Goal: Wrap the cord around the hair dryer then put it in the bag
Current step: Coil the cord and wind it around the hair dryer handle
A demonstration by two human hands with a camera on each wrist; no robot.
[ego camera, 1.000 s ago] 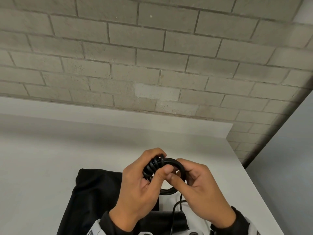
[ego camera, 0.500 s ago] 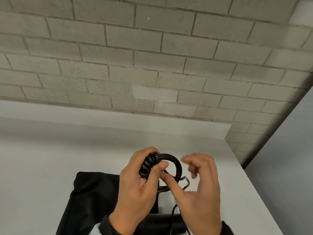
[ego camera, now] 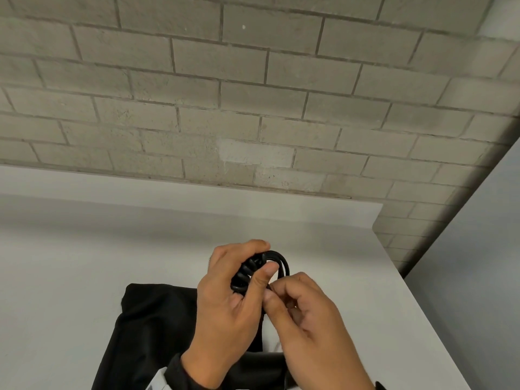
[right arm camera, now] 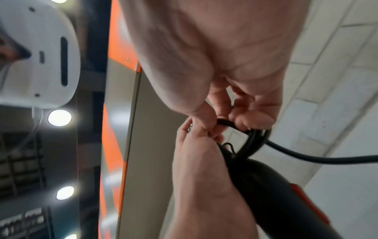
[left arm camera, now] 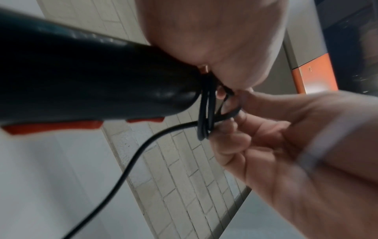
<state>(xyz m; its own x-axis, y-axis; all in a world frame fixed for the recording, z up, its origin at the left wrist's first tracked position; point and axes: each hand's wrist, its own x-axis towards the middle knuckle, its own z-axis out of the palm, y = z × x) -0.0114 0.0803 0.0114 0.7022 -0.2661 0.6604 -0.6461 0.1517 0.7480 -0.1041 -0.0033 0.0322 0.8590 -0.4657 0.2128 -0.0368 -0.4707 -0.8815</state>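
Note:
My left hand [ego camera: 239, 280] grips the end of a black hair dryer handle [left arm camera: 92, 87], which has orange buttons [left arm camera: 51, 128], and its thumb presses on the coiled black cord [ego camera: 281, 263] at that end. My right hand [ego camera: 284, 299] pinches a loop of the cord [right arm camera: 225, 122] next to the left thumb. A loose length of cord [left arm camera: 126, 166] trails away from the coil [left arm camera: 206, 113]. A black bag [ego camera: 152, 327] lies flat on the white table [ego camera: 70, 277] under both hands. The dryer's body is hidden below my hands in the head view.
A grey brick wall [ego camera: 253, 108] stands behind the table. The table's right edge [ego camera: 416, 305] runs close to my right hand, with the floor beyond it. An orange and grey panel [left arm camera: 313, 71] shows in the wrist views.
My right hand had lifted off with its fingers spread, and now it has come back down and pinched the cord beside the left thumb. The left hand keeps its grip.

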